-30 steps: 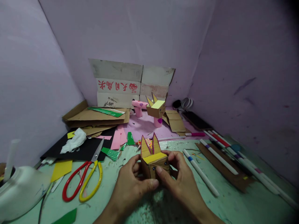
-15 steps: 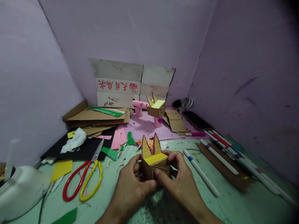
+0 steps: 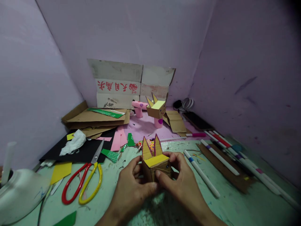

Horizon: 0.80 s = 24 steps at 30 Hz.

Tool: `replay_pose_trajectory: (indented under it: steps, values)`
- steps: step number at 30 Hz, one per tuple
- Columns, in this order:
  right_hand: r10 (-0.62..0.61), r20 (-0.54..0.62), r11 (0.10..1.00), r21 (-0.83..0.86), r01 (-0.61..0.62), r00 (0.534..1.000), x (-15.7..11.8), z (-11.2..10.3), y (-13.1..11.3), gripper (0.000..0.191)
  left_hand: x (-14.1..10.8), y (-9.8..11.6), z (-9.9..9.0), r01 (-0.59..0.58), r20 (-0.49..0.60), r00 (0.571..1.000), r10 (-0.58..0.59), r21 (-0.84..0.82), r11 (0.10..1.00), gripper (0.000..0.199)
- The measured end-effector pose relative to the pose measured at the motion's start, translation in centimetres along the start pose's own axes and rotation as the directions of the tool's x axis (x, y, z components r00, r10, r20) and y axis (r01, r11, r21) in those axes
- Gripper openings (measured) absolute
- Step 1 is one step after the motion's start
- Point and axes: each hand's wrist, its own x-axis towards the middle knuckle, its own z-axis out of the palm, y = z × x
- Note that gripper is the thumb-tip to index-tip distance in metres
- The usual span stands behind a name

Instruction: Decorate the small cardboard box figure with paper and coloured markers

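Observation:
Between my two hands is a small cardboard animal head (image 3: 148, 172), a box with a yellow strip on top and two pointed ears edged in purple. My left hand (image 3: 134, 186) grips its left side, thumb along the lower front. On the other side, my right hand (image 3: 180, 175) has its thumb pressed on the front face and its fingers around the right edge. The far side of the box is hidden. Behind it, a similar cardboard head (image 3: 155, 112) with ears sits on a pink body (image 3: 139, 110) with purple spots.
Red-and-yellow scissors (image 3: 90, 175) lie left, by crumpled white tissue (image 3: 74, 142) and black card (image 3: 90, 153). A white marker (image 3: 202, 174) is right of my hands; several more pens lie beyond on a brown strip (image 3: 244, 183). Folded cardboard (image 3: 98, 116) stands at back left, a phone (image 3: 197, 121) at back right.
The view has shifted very slightly, moving the background a little to the left in the picture. Both hands keep the same hold on the cardboard head.

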Motion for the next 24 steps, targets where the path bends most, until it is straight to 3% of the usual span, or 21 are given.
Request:
replay_pose_trajectory:
  steps: [5, 13, 24]
  values:
    - [0.000, 0.004, 1.000, 0.015, 0.000, 1.000, -0.1, 0.0, -0.2, 0.032, 0.2, -0.2, -0.3, -0.005, 0.003, 1.000, 0.005, 0.004, 1.000, 0.073]
    - [0.056, 0.029, 0.976, 0.211, -0.061, 0.998, 0.3, -0.2, -1.5, 0.037, 0.2, -0.2, -0.7, -0.022, 0.085, 0.996, 0.023, -0.020, 1.000, 0.071]
    - [0.015, -0.034, 0.978, 0.209, -0.008, 0.999, 0.3, -0.2, -1.0, 0.033, 0.5, 0.3, -0.9, 0.040, 0.065, 0.997, -0.034, -0.091, 0.995, 0.066]
